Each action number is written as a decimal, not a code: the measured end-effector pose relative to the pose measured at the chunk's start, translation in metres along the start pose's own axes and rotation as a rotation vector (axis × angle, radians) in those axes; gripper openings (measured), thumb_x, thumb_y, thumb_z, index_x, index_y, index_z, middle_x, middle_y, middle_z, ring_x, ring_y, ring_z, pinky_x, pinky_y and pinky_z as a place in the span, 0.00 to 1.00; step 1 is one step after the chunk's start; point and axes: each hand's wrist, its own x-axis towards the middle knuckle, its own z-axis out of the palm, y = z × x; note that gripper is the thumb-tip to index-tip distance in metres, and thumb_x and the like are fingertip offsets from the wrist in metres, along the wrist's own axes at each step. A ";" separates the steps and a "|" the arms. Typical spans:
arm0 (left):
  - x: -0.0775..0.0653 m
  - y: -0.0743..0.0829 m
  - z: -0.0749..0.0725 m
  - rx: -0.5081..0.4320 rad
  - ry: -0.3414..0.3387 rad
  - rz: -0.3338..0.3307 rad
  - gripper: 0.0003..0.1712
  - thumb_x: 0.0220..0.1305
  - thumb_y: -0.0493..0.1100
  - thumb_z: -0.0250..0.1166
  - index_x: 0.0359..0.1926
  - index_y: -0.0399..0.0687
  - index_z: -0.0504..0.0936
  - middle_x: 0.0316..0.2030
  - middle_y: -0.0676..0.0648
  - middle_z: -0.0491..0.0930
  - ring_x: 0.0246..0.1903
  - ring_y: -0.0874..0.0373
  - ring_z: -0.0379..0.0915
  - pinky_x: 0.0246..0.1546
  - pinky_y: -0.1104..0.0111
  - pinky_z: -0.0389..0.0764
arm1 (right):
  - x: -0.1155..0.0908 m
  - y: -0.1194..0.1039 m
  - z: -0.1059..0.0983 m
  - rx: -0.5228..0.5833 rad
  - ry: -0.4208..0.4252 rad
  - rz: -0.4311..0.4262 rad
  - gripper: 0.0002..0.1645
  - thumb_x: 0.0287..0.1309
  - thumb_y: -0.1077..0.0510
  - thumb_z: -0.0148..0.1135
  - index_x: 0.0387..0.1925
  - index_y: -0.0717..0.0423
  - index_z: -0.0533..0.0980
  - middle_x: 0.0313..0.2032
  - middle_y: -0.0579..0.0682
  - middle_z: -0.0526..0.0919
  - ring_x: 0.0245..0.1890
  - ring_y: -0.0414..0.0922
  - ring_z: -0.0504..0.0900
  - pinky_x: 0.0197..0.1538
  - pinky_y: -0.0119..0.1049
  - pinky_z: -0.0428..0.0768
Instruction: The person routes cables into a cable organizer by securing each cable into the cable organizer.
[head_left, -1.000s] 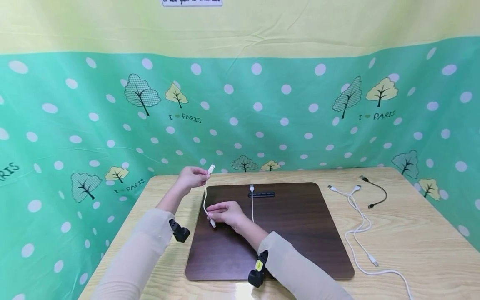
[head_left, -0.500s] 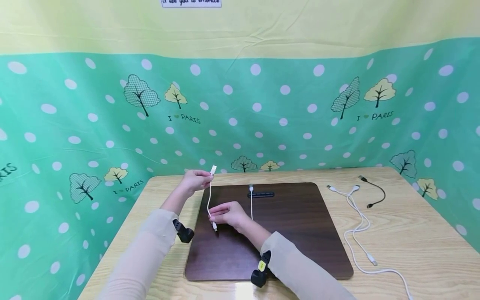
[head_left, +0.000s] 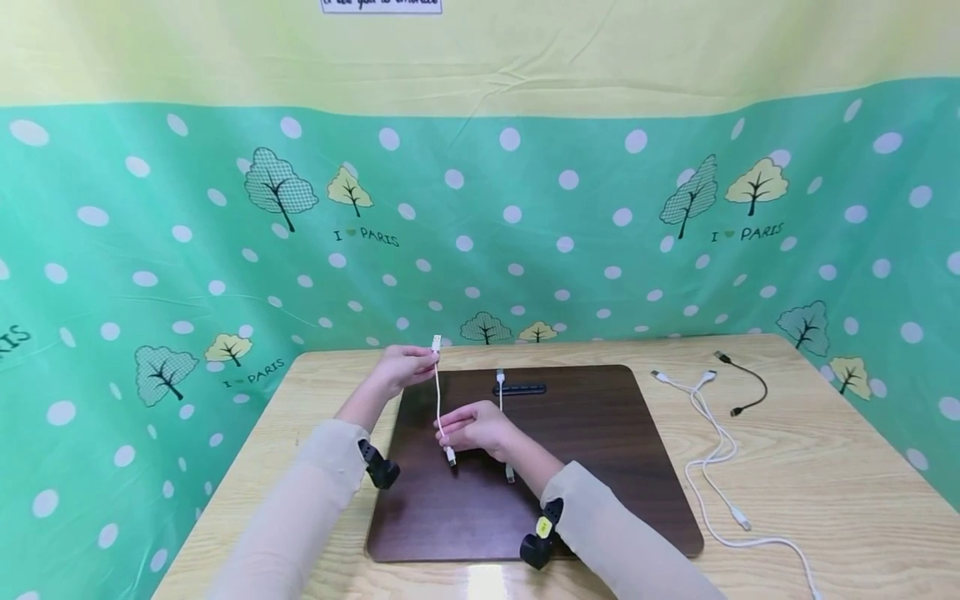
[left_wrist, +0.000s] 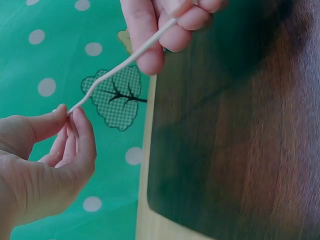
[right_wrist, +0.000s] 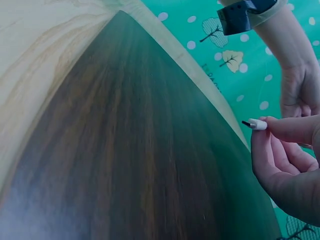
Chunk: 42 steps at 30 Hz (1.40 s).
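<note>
- Surface: pale wood-grain table [head_left: 840, 467] across the lower frame; dark brown board [head_left: 600, 492] with rounded corners lies on it, lower centre.
- Room: green dotted curtain [head_left: 480, 208] with printed trees behind and at both sides; yellow band along the top of the frame.
- On the board: black slotted strip [head_left: 531, 389] near its far edge; a second white cable [head_left: 501, 404] runs from beside the strip toward the near edge, partly hidden by the right hand [head_left: 480, 427].
- Right of frame, on bare table: looped white cabling [head_left: 701, 461] and a short black cable [head_left: 764, 387].
- Held white cable [head_left: 438, 396]: left of centre, raised, nearly upright between the hands.
- Left hand [head_left: 407, 367]: thumb and fingers pinch it just below the upper plug, which projects above them.
- Right hand: thumb and forefinger pinch its lower end; in the right wrist view the white plug with metal tip projects past the fingertips.
</note>
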 end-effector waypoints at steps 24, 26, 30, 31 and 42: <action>0.011 -0.012 0.041 -0.052 0.019 0.034 0.19 0.63 0.30 0.61 0.54 0.26 0.75 0.37 0.43 0.82 0.37 0.57 0.82 0.45 0.69 0.86 | -0.021 0.000 -0.034 -0.028 0.042 0.057 0.20 0.54 0.72 0.63 0.50 0.75 0.75 0.38 0.62 0.88 0.31 0.39 0.86 0.46 0.40 0.87; 0.013 -0.013 0.042 -0.070 0.019 0.033 0.19 0.63 0.29 0.61 0.54 0.26 0.75 0.36 0.44 0.82 0.40 0.54 0.82 0.45 0.69 0.86 | -0.022 0.001 -0.036 -0.025 0.042 0.053 0.20 0.54 0.73 0.62 0.51 0.76 0.75 0.39 0.63 0.87 0.32 0.40 0.86 0.46 0.40 0.87; 0.016 -0.013 0.045 -0.097 0.023 0.024 0.19 0.62 0.28 0.61 0.54 0.25 0.75 0.36 0.44 0.83 0.45 0.50 0.82 0.47 0.68 0.85 | -0.024 0.001 -0.040 -0.009 0.045 0.050 0.21 0.54 0.74 0.61 0.52 0.77 0.74 0.42 0.66 0.86 0.32 0.40 0.86 0.46 0.39 0.87; 0.017 -0.013 0.046 -0.102 0.023 0.020 0.19 0.62 0.28 0.61 0.54 0.26 0.75 0.36 0.43 0.83 0.44 0.51 0.82 0.48 0.68 0.85 | -0.025 0.001 -0.041 -0.005 0.046 0.052 0.21 0.54 0.74 0.61 0.52 0.77 0.73 0.42 0.67 0.85 0.32 0.40 0.86 0.46 0.39 0.87; 0.024 -0.010 0.057 -0.115 -0.002 0.007 0.20 0.63 0.29 0.59 0.56 0.25 0.73 0.57 0.28 0.74 0.48 0.45 0.81 0.58 0.61 0.79 | -0.030 0.001 -0.055 -0.045 0.077 0.050 0.21 0.54 0.74 0.61 0.51 0.77 0.74 0.41 0.65 0.86 0.32 0.39 0.86 0.44 0.37 0.87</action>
